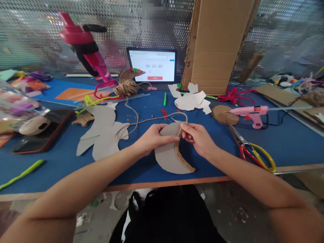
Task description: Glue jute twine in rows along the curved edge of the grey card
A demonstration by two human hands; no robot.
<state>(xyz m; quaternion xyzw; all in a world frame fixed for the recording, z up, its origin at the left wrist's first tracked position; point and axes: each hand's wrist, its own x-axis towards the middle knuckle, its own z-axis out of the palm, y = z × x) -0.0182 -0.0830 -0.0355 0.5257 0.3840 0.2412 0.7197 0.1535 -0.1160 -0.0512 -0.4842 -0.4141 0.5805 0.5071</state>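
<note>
In the head view, my left grip [154, 138] is closed on the grey card crescent [167, 158], and my right grip [198, 139] pinches the jute twine [180, 148] lying along its curved edge. The crescent sits above the blue bench [291, 145], with a larger cut card shape [101, 135] just left of it and red-handled scissors [250, 152] to its right.

Pretty clearly a craft workshop: a blue-topped workbench [291, 145] piled with a pink hot glue gun [249, 114], scissors [249, 152], jute twine [126, 88], pipe cleaners [234, 96], grey card cutouts [101, 135], perforated metal wall [283, 33] behind, scraps on the floor [238, 214]
</note>
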